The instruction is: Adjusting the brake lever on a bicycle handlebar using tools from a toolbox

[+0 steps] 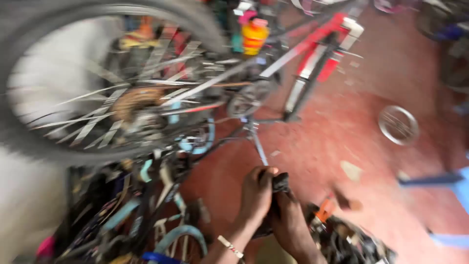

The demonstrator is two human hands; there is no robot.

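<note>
- Left hand (256, 195) and right hand (289, 226): fingers of both clenched on dark cloth (281, 185), hands touching.
- Bike wheel (105, 83) blurred, upper left, above red floor (342, 142).

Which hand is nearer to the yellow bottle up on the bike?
Left, narrowly. The left hand sits below the yellow bottle, gripping a dark cloth. The right hand is lower and further right, under the cloth.
</note>
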